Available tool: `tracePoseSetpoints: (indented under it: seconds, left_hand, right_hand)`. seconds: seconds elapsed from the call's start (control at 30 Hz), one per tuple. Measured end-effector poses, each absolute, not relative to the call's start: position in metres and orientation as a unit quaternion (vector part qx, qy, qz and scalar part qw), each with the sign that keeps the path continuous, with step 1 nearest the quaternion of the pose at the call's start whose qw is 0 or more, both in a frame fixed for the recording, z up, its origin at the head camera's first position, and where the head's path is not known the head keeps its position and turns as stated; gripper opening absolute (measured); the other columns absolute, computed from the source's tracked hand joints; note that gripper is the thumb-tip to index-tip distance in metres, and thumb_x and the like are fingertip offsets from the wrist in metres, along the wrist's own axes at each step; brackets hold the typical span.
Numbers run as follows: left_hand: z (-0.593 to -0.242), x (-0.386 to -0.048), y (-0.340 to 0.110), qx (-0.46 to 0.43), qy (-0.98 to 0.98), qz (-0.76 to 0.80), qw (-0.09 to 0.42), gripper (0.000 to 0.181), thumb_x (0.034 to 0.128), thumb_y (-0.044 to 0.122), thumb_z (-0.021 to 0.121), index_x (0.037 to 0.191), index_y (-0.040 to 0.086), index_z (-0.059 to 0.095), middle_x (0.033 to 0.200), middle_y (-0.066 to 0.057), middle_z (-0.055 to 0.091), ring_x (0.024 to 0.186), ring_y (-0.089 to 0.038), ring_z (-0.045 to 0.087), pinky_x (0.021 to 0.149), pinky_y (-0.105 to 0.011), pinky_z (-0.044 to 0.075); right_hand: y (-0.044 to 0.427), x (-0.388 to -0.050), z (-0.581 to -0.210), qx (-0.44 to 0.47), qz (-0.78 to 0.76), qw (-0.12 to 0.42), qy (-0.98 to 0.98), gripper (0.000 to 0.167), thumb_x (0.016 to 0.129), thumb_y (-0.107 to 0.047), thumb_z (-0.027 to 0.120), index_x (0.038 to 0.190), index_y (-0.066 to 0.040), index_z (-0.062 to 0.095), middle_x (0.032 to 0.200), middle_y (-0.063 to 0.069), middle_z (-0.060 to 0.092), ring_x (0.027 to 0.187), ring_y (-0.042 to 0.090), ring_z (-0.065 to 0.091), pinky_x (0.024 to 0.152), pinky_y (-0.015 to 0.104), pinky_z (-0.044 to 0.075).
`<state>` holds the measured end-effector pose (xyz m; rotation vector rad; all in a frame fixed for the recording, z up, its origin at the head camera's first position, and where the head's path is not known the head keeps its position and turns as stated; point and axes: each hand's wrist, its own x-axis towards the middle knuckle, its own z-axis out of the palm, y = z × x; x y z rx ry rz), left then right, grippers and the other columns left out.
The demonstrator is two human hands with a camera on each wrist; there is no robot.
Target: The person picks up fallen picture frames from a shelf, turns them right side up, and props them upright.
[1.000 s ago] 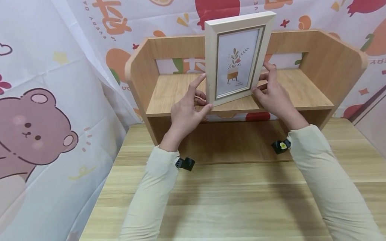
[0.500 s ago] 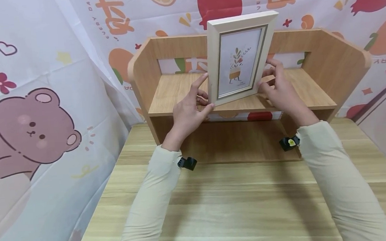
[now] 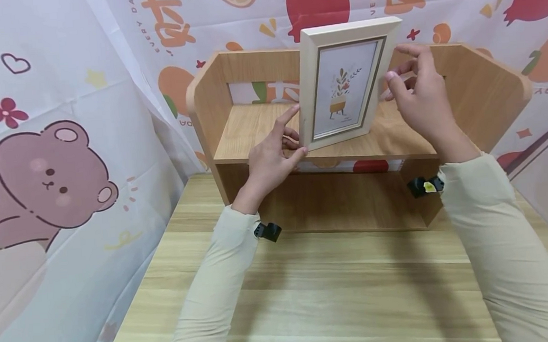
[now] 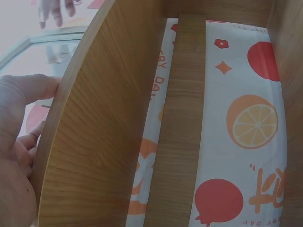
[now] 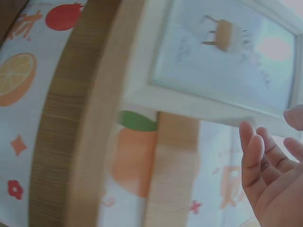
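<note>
A cream picture frame point(image 3: 312, 83) with a small plant drawing stands turned at an angle on the upper board of a wooden desk shelf point(image 3: 252, 130). My left hand point(image 3: 270, 160) holds its lower left edge, the thumb at the bottom corner and the index finger higher up that side. In the left wrist view the thumb point(image 4: 40, 87) lies against the board's front edge. By the upper right edge of the picture frame is my right hand point(image 3: 423, 94), fingers spread and loosely bent. Whether its fingertips touch the edge I cannot tell. The back of the picture frame is hidden.
The shelf's side panels point(image 3: 487, 87) rise left and right of the picture frame. Its lower compartment point(image 3: 343, 200) opens below. A pale wooden table point(image 3: 311, 295) carries the shelf. Patterned cloths point(image 3: 319, 3) hang behind and at the left.
My right hand has left the lower right edge of the picture frame and moved up along that side, loosening its hold. The left hand stays at the lower left edge.
</note>
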<state>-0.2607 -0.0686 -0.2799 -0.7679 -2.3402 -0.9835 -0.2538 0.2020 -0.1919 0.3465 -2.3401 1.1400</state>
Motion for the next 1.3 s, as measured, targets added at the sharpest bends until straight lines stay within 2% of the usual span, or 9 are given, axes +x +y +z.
tracePoseSetpoints:
  seconds: [0.13, 0.27, 0.43, 0.57, 0.77, 0.97, 1.13, 1.3]
  left_hand:
    - [-0.279, -0.261, -0.069, -0.284, -0.855, -0.358, 0.246, 0.074, 0.0872, 0.024, 0.072, 0.147, 0.028, 0.028, 0.102, -0.004, 0.067, 0.089, -0.017, 0.069, 0.055, -0.026, 0.034]
    - [-0.279, -0.261, -0.069, -0.283, -0.856, -0.355, 0.247, 0.074, 0.0871, 0.024, 0.072, 0.147, 0.028, 0.028, 0.101, -0.004, 0.067, 0.089, -0.017, 0.069, 0.055, -0.026, 0.034]
    - [-0.280, -0.261, -0.069, -0.281, -0.856, -0.355, 0.249, 0.074, 0.0870, 0.025, 0.072, 0.147, 0.027, 0.028, 0.101, -0.004, 0.067, 0.088, -0.016, 0.069, 0.055, -0.026, 0.034]
    - [-0.280, -0.261, -0.070, -0.278, -0.857, -0.359, 0.244, 0.074, 0.0869, 0.025, 0.072, 0.147, 0.028, 0.028, 0.101, -0.003, 0.067, 0.089, -0.016, 0.069, 0.056, -0.027, 0.036]
    - [-0.277, -0.260, -0.069, -0.273, -0.861, -0.360, 0.232, 0.076, 0.0859, 0.024, 0.073, 0.147, 0.028, 0.028, 0.104, -0.002, 0.066, 0.091, -0.015, 0.069, 0.064, -0.031, 0.045]
    - [-0.275, -0.258, -0.069, -0.264, -0.870, -0.355, 0.218, 0.070, 0.0858, 0.025, 0.074, 0.144, 0.026, 0.034, 0.104, -0.001, 0.066, 0.093, -0.014, 0.069, 0.071, -0.037, 0.049]
    - [-0.275, -0.258, -0.070, -0.258, -0.874, -0.352, 0.214, 0.068, 0.0863, 0.026, 0.073, 0.143, 0.026, 0.036, 0.105, -0.001, 0.066, 0.093, -0.014, 0.068, 0.071, -0.037, 0.049]
    - [-0.276, -0.257, -0.070, -0.255, -0.875, -0.353, 0.214, 0.068, 0.0864, 0.025, 0.073, 0.143, 0.026, 0.036, 0.105, -0.002, 0.066, 0.093, -0.014, 0.069, 0.071, -0.037, 0.049]
  right_hand:
    - [0.196, -0.249, -0.181, 0.137, 0.420, 0.273, -0.855, 0.049, 0.098, -0.026, 0.052, 0.143, -0.024, 0.032, 0.095, -0.014, 0.048, 0.067, 0.003, 0.056, 0.066, 0.014, 0.046]
    - [0.186, -0.243, -0.170, 0.149, 0.412, 0.266, -0.859, 0.054, 0.096, -0.031, 0.055, 0.144, -0.025, 0.030, 0.095, -0.014, 0.048, 0.068, 0.003, 0.058, 0.066, 0.014, 0.047]
    - [0.168, -0.236, -0.159, 0.164, 0.365, 0.265, -0.877, 0.062, 0.093, -0.037, 0.061, 0.145, -0.022, 0.030, 0.095, -0.013, 0.046, 0.067, 0.005, 0.053, 0.066, 0.016, 0.042]
    - [0.153, -0.232, -0.154, 0.169, 0.308, 0.277, -0.894, 0.070, 0.091, -0.043, 0.062, 0.147, -0.018, 0.029, 0.097, -0.005, 0.051, 0.069, 0.006, 0.048, 0.065, 0.018, 0.038]
    - [0.138, -0.232, -0.151, 0.166, 0.256, 0.266, -0.914, 0.077, 0.089, -0.047, 0.063, 0.150, -0.020, 0.023, 0.101, 0.002, 0.055, 0.067, 0.013, 0.052, 0.062, 0.024, 0.038]
    - [0.128, -0.235, -0.151, 0.173, 0.233, 0.274, -0.917, 0.079, 0.089, -0.050, 0.061, 0.151, -0.018, 0.023, 0.100, 0.004, 0.056, 0.063, 0.019, 0.045, 0.060, 0.030, 0.033]
    - [0.121, -0.236, -0.148, 0.168, 0.226, 0.273, -0.920, 0.078, 0.090, -0.050, 0.060, 0.150, -0.017, 0.024, 0.098, 0.006, 0.056, 0.069, 0.020, 0.043, 0.060, 0.032, 0.032]
    - [0.115, -0.237, -0.146, 0.145, 0.213, 0.274, -0.927, 0.077, 0.089, -0.053, 0.059, 0.149, -0.019, 0.025, 0.100, 0.007, 0.058, 0.078, 0.021, 0.049, 0.062, 0.034, 0.033]
